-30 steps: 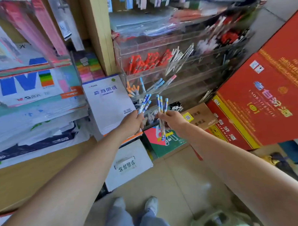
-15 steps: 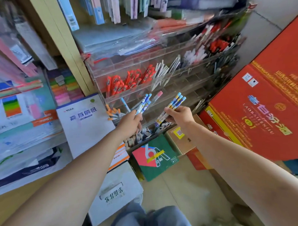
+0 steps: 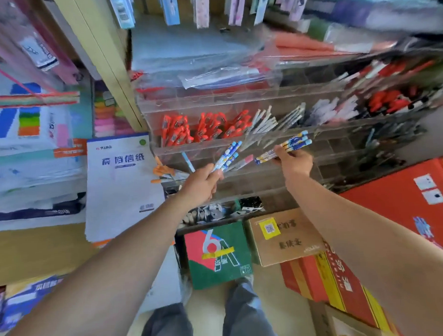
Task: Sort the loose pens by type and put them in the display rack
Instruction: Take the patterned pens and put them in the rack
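The clear rack (image 3: 193, 103) fills the space just beyond both hands, its tiers running from above the left hand out past the right one. Red boxes (image 3: 405, 211) are stacked below and to the right of the right arm. A white pad (image 3: 120, 186) leans just to the left of the left hand. A green box (image 3: 218, 256) stands below the hands, between the two forearms, with a brown carton (image 3: 285, 236) just beside it under the right wrist.

The left hand (image 3: 201, 186) is clenched round a bunch of blue-and-white pens (image 3: 226, 157), fingers wrapped tight on their lower ends. The pens fan up and to the right out of the fist, towards the rack front. The right hand (image 3: 294, 160), level with it and well apart, grasps a second bunch (image 3: 290, 145) of the same pens, thumb on the near side and fingers curled behind. This bunch lies nearly flat, tilted up to the right, in front of a middle tier; whether it touches the rack cannot be told.

In the tier above the hands sit red pens (image 3: 201, 129) over the left hand and white pens (image 3: 264, 123) between the two hands. A few orange pens (image 3: 162, 170) lie just left of the left hand.
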`<state>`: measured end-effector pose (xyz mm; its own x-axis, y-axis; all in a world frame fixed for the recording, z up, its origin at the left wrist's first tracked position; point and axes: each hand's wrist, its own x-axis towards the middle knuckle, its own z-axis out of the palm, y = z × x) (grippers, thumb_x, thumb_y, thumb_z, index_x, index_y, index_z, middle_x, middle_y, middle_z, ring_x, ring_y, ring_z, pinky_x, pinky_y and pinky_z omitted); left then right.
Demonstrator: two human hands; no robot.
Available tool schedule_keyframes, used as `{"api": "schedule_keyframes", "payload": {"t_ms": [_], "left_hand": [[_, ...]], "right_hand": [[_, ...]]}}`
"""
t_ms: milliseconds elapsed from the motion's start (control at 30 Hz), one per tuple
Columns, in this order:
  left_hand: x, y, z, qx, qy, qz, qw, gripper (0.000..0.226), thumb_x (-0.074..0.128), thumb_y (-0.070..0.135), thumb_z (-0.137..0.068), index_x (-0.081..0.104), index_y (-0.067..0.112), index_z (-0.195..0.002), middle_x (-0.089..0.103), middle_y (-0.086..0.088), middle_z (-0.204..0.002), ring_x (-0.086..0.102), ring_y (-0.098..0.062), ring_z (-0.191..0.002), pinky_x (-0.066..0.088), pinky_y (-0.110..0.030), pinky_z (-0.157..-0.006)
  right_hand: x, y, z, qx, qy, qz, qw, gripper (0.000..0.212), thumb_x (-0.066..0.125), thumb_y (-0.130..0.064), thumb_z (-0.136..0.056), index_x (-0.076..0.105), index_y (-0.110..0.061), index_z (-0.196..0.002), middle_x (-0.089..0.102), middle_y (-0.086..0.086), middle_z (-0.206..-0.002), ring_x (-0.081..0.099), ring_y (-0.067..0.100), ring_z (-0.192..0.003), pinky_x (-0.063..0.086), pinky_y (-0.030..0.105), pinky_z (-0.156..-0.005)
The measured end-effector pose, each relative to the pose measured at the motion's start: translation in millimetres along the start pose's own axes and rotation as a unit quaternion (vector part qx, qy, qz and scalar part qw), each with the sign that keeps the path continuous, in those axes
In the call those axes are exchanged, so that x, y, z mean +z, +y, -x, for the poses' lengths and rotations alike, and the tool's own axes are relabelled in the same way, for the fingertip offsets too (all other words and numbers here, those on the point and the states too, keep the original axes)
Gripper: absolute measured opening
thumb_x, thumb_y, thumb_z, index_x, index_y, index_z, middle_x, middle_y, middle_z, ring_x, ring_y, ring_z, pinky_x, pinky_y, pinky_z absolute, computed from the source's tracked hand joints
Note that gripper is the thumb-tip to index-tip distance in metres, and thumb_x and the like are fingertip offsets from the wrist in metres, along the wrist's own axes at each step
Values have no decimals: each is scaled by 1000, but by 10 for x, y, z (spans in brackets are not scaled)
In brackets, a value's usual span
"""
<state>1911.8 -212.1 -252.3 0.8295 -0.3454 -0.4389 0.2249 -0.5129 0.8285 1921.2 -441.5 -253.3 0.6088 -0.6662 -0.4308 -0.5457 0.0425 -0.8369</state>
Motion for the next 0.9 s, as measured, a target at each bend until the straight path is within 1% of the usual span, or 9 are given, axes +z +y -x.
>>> {"api": "schedule_keyframes", "payload": {"t_ms": [67, 133, 300, 400, 467, 533, 600, 733, 900], "left_hand": [[81, 8, -35, -12, 24, -2, 1000, 25, 36, 30, -103, 52, 16, -90, 48, 0, -62, 42, -14, -47, 35, -28, -53], [167, 15, -54, -24, 44, 7, 999, 24, 37, 29, -103, 52, 16, -89, 47, 0, -61, 41, -12, -46, 34, -27, -52], [343, 65, -61, -44, 71, 59, 995, 19, 38, 21, -103, 51, 7, -104, 48, 3, -66, 43, -5, -48, 35, -24, -49], [390, 68, -67, -56, 72, 47, 995, 21, 37, 22, -104, 51, 7, -97, 46, 0, -61, 41, 0, -38, 35, -23, -48], [409, 56, -76, -65, 67, 44, 995, 22, 37, 24, -104, 51, 10, -94, 45, -2, -62, 41, -5, -42, 36, -26, -50], [426, 50, -87, -72, 56, 52, 994, 23, 36, 25, -104, 51, 11, -95, 44, -4, -63, 39, -12, -47, 35, -29, -52], [439, 52, -104, -76, 51, 50, 995, 23, 35, 26, -104, 51, 12, -94, 43, -4, -64, 38, -14, -49, 35, -30, -53], [449, 59, -158, -77, 55, 38, 995, 25, 36, 28, -103, 52, 20, -87, 46, -3, -64, 40, -14, -49, 36, -31, -53], [478, 119, -202, -86, 38, 33, 995, 26, 36, 30, -103, 54, 13, -96, 46, -1, -63, 39, -12, -49, 36, -27, -51]], "right_hand": [[37, 12, -161, 2, -14, 12, 1000, 29, 78, -28, -79, 63, -13, -59, 70, 4, -69, 72, 26, -80, 59, 42, -78], [65, 52, -298, 3, -23, 21, 1000, 31, 78, -29, -78, 61, -11, -60, 71, 6, -71, 72, 27, -80, 59, 46, -78], [157, 166, -478, 9, -60, 56, 997, 30, 76, -28, -82, 59, -10, -64, 70, 6, -74, 72, 22, -77, 59, 40, -78], [222, 260, -549, 13, -85, 84, 993, 27, 74, -28, -83, 66, -3, -78, 71, 9, -80, 69, 21, -76, 57, 36, -75], [247, 301, -579, 13, -102, 98, 990, 26, 72, -26, -85, 64, -4, -74, 70, 13, -83, 68, 24, -79, 54, 34, -72], [268, 352, -634, 16, -113, 96, 989, 30, 71, -24, -86, 56, -11, -64, 69, 14, -84, 70, 29, -84, 55, 39, -77], [274, 365, -673, 19, -119, 92, 988, 29, 70, -22, -87, 55, -12, -64, 69, 12, -83, 70, 29, -85, 54, 37, -79], [287, 371, -723, 22, -141, 121, 982, 15, 68, -18, -88, 66, -3, -87, 71, 18, -97, 70, 29, -92, 55, 40, -86], [208, 283, -687, 25, -166, 92, 982, 27, 66, -9, -88, 63, -1, -114, 68, 17, -102, 67, 29, -94, 53, 38, -91]]}}
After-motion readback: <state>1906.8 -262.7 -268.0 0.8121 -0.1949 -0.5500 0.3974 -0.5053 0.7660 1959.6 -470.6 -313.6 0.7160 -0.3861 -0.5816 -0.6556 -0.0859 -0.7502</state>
